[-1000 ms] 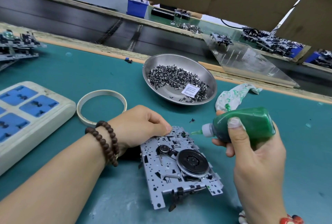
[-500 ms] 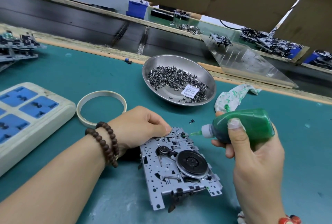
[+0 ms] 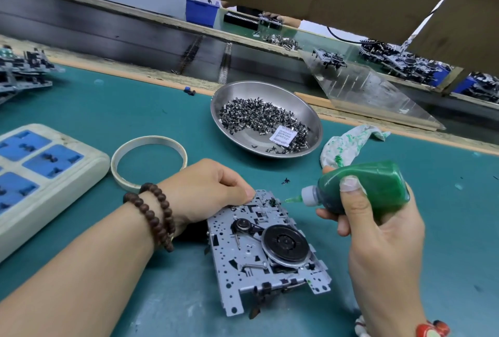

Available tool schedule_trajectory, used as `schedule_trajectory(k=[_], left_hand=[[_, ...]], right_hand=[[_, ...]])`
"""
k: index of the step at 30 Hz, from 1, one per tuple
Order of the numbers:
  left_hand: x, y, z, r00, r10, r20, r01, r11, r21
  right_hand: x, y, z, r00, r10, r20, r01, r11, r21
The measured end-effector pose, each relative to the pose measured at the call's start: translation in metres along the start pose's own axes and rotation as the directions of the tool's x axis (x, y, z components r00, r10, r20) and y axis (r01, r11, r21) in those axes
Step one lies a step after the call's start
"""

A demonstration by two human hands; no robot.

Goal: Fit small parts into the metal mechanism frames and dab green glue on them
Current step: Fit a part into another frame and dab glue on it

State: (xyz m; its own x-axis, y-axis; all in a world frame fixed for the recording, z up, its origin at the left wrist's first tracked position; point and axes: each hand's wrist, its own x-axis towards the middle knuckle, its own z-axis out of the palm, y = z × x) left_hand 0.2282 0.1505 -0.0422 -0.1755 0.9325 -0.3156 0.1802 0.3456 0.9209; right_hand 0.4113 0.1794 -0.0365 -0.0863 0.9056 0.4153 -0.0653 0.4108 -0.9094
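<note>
At six o'clock on the green tabletop [image 3: 121,109] lay the metal mechanism frame [image 3: 266,251], flat, flywheel up. The left hand [image 3: 208,190], fingers curled, pressed its ten o'clock corner. The right hand [image 3: 378,226] gripped the green glue bottle [image 3: 378,188], whose nozzle [image 3: 293,199] pointed at a small dark part [image 3: 272,201] seated on the twelve o'clock edge. The frame looked stiff, light sheet metal that might slide, so it is best held by its edges, clear of the belt. The bottle seemed soft; a gentle squeeze should do. Spare parts filled the steel bowl [image 3: 310,109] at twelve o'clock.
</note>
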Motion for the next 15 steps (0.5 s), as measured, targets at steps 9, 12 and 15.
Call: schedule_trajectory(k=[9,12,15], left_hand=[[0.0003,0.0005,-0.0002,1.000,0.003,-0.003,-0.003,1.000,-0.004],[0.0003,0.0009,0.0003,1.000,0.003,0.000,-0.003,1.000,-0.007],[0.0007,0.0005,0.0006,1.000,0.008,-0.003,-0.008,1.000,-0.005]], right_hand=[[0.0000,-0.0022,0.0019,1.000,-0.001,0.014,0.000,1.000,0.022],[0.0000,-0.0027,0.0018,1.000,0.002,0.004,-0.002,1.000,0.010],[0.0003,-0.0028,0.0017,1.000,0.013,0.002,-0.013,1.000,0.001]])
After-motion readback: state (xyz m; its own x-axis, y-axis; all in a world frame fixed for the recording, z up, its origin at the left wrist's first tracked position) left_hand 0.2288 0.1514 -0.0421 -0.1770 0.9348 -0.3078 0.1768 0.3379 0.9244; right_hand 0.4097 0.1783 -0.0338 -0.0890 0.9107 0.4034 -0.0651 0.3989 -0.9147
